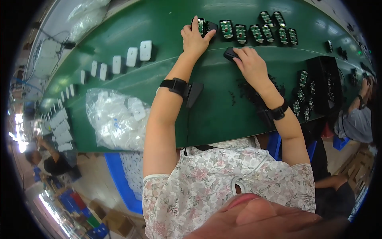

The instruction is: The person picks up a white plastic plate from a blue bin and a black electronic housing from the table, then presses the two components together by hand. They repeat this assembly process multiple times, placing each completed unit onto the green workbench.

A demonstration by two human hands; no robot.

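Note:
My left hand [194, 42] reaches to the far middle of the green table. Its fingers and thumb lie around a black casing with a green circuit board [201, 26] and a second dark casing [211, 27] beside it; the fingers partly hide both. Nearer to me, my right hand [250, 63] grips a small black casing [229, 54] by its right end, between thumb and fingers. To the right of my left hand stand several black casings with green boards [226, 30] in a row.
White rectangular casings [145, 50] form a curved line on the left. A clear plastic bag of white parts [117, 119] lies near the front edge. On the right are small black parts [254, 93], loose circuit boards [303, 78], a black box [320, 65] and a co-worker's hand [365, 87].

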